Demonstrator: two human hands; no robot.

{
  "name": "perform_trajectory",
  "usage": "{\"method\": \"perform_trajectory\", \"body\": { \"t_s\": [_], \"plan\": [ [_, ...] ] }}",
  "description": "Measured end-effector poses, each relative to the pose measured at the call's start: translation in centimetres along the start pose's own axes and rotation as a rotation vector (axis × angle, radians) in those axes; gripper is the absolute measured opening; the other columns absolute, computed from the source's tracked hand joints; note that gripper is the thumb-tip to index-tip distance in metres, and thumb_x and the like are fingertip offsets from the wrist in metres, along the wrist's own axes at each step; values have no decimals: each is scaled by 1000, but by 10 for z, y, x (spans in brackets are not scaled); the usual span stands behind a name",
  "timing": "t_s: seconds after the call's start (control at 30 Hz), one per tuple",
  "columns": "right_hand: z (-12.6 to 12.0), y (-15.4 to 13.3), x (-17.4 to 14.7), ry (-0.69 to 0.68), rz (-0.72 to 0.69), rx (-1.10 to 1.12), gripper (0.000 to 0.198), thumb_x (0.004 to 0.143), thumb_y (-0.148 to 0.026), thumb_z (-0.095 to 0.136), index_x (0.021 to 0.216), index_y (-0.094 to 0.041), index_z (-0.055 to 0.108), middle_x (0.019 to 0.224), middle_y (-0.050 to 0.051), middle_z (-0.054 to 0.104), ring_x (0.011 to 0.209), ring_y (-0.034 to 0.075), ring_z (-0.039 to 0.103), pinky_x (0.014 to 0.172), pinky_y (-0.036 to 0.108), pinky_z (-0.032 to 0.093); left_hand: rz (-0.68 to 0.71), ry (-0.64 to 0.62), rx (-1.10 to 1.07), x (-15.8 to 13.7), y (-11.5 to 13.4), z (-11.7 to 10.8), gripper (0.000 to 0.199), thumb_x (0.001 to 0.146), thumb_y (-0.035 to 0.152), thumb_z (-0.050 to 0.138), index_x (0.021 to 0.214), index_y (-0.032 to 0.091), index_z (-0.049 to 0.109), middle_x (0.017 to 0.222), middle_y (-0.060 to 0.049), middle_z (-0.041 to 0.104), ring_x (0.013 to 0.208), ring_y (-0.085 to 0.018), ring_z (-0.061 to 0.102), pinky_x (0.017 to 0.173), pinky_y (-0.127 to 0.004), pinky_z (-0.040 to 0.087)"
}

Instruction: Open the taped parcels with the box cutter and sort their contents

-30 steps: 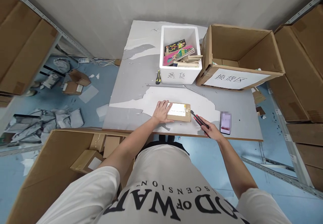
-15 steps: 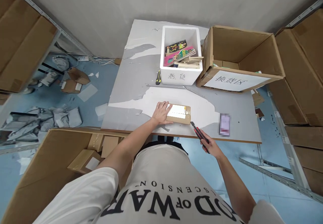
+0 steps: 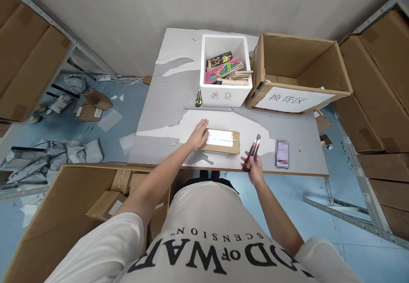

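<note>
A small taped cardboard box [image 3: 235,143] with a white label lies on the table near its front edge. My left hand [image 3: 198,135] rests against the box's left end, fingers stretched out and not wrapped round it. To the right of the box, my right hand [image 3: 255,170] is closed on a red and black utility knife [image 3: 253,150], whose tip points up and away from me. A second, yellow and black utility knife [image 3: 198,98] lies by the white foam bin.
Books fill part of the white foam bin [image 3: 226,98] at the back. Beside it stands a large open carton [image 3: 319,57] with a handwritten sign. A pixelated phone-like object [image 3: 282,154] lies at right. Below left, a big carton [image 3: 41,219] holds smaller boxes.
My right hand has moved up and left over the table edge, turning the knife from pointing up-left to up-right. My left hand has slid from the box's top to its left end.
</note>
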State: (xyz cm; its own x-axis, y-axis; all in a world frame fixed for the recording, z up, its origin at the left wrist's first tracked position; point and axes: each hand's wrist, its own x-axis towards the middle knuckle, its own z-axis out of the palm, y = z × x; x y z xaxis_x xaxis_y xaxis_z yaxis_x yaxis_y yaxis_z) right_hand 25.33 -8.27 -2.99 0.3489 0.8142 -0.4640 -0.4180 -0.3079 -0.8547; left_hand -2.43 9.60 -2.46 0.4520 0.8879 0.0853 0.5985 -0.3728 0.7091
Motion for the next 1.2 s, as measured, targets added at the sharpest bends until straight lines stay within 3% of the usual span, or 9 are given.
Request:
{"method": "perform_trajectory", "body": {
  "t_s": [0.1, 0.2, 0.27, 0.5, 0.63, 0.77, 0.9, 1.07, 1.2],
  "plan": [
    [26, 5, 5, -32, 67, 73, 48, 74, -54, 71, 111, -30, 52, 133, 3, 56, 88, 18, 70, 63, 33, 60, -255, 89, -217, 4, -21, -6, 51, 89, 42, 47, 131, 15, 56, 140, -14, 52, 135, -27, 42, 116, -44, 28],
    [32, 13, 7, -11, 69, 78, 52, 70, -54, 74, 109, -28, 52, 129, 3, 59, 84, 17, 70, 67, 34, 60, -526, -2, -562, 4, -35, -6, 47, 81, 49, 59, 114, 17, 67, 121, -13, 66, 119, -28, 57, 103, -46, 44],
    [29, 18, 11, 4, 43, 65, 52, 69, -54, 75, 107, -26, 53, 123, 3, 63, 82, 17, 71, 70, 35, 60, -611, -25, -753, 1, -36, -6, 51, 74, 52, 68, 110, 17, 69, 114, -12, 69, 111, -28, 61, 94, -45, 51],
    [29, -20, 70, -92, -127, -90, 45, 72, -54, 71, 102, -25, 54, 110, 3, 68, 73, 12, 66, 72, 30, 56, -632, 124, -923, -34, -17, -7, 60, 57, 54, 80, 103, 16, 72, 108, -10, 71, 105, -26, 63, 94, -44, 51],
    [58, -59, 123, -237, -215, -172, 42, 73, -55, 68, 100, -26, 53, 112, 3, 67, 69, 10, 62, 67, 27, 53, -664, 249, -871, -75, 4, 17, 59, 55, 53, 82, 97, 13, 75, 104, -12, 73, 105, -29, 65, 100, -47, 47],
    [89, -71, 159, -322, -200, -259, 45, 70, -56, 68, 98, -25, 52, 105, 3, 68, 71, 12, 61, 60, 26, 51, -726, 305, -922, -104, 28, 50, 58, 59, 52, 80, 101, 13, 74, 105, -12, 73, 104, -29, 66, 99, -45, 48],
    [102, -61, 169, -328, -156, -343, 44, 69, -56, 68, 96, -25, 52, 100, 2, 68, 73, 13, 61, 58, 25, 50, -828, 288, -967, -113, 41, 66, 55, 58, 47, 82, 100, 14, 74, 100, -10, 75, 102, -29, 68, 96, -43, 51],
    [100, -49, 165, -290, -156, -305, 42, 69, -54, 70, 94, -24, 54, 101, 0, 69, 77, 12, 62, 61, 24, 51, -881, 253, -938, -111, 41, 63, 49, 56, 45, 84, 94, 15, 75, 92, -9, 76, 99, -29, 69, 91, -43, 54],
    [101, -49, 163, -297, -149, -289, 39, 69, -51, 71, 94, -24, 56, 101, -1, 68, 64, 9, 57, 55, 23, 50, -862, 234, -885, -112, 39, 60, 47, 58, 47, 82, 92, 15, 74, 90, -10, 76, 97, -29, 70, 87, -43, 56]
  ]
}}
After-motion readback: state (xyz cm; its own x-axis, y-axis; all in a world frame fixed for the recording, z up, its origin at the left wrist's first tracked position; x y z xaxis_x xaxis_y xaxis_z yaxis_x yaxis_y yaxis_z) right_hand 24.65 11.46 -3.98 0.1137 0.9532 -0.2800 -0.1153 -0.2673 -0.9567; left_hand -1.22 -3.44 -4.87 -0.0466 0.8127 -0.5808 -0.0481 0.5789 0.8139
